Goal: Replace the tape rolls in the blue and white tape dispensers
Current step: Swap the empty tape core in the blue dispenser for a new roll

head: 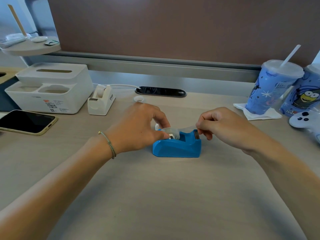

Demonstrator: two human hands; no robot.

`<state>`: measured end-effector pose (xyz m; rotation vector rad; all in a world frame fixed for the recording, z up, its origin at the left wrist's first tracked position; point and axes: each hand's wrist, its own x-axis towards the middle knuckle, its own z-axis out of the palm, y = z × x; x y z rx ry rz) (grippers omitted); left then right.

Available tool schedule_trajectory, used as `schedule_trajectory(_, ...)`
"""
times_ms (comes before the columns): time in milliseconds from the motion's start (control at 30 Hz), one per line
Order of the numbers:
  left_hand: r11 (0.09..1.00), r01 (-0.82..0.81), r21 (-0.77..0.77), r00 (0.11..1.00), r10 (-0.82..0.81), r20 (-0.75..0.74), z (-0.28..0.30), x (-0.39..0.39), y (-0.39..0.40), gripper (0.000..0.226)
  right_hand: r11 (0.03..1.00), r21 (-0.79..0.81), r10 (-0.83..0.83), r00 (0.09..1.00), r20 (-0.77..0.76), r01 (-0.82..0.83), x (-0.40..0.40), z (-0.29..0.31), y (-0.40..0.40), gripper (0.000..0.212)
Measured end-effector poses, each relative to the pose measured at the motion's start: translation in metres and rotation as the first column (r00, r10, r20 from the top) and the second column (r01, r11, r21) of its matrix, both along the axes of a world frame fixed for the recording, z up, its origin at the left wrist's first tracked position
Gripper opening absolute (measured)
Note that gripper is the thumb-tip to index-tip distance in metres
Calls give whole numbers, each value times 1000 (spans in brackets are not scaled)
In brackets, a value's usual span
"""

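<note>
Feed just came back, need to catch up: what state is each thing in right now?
Blue dispenser: roll seated, tape drawn toward cutter.
Left hand: steadying the roll.
Right hand: pinching tape end.
White dispenser: untouched, roll not discernible.
Phone: screen dark.
Cup: lidded, straw in.

Blue tape dispenser (176, 147) sits mid-desk, left hand (136, 127) pressing on the clear tape roll (170, 132) seated in it, right hand (223, 123) pinching the tape end over the cutter, and the white tape dispenser (101, 101) parked back left by a phone (26, 122).
</note>
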<state>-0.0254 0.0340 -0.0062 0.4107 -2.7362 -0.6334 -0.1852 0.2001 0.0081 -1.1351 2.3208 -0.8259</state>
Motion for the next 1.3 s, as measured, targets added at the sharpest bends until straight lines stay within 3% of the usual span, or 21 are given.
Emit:
schedule_trajectory(200, 1000, -8, 3, 1000, 8, 12, -2, -2, -4, 15, 999, 21, 27, 1000, -7, -27, -2, -4, 0, 32)
schedule_trajectory(433, 921, -83, 380, 993, 109, -48, -17, -12, 0, 10, 999, 33, 8, 1000, 4, -8, -9, -7, 2, 31)
schedule_trajectory(733, 799, -58, 599, 992, 114, -56, -28, -21, 1, 25, 998, 64, -17, 999, 32, 15, -16, -7, 7, 27)
schedule_trajectory(1033, 784, -67, 618, 990, 127, -54, -34, -28, 7, 24, 993, 120, -17, 999, 45, 12, -24, -7, 10, 27)
schedule_trajectory(1200, 795, -74, 603, 992, 122, -39, -33, -29, 8, 24, 966, 259, -20, 996, 85, -3, -27, -10, 11, 29)
schedule_trajectory(1300, 801, -72, 595, 993, 114, -33, -34, -30, 8, 24, 990, 113, -87, 996, -17, 88, -30, -13, 7, 23)
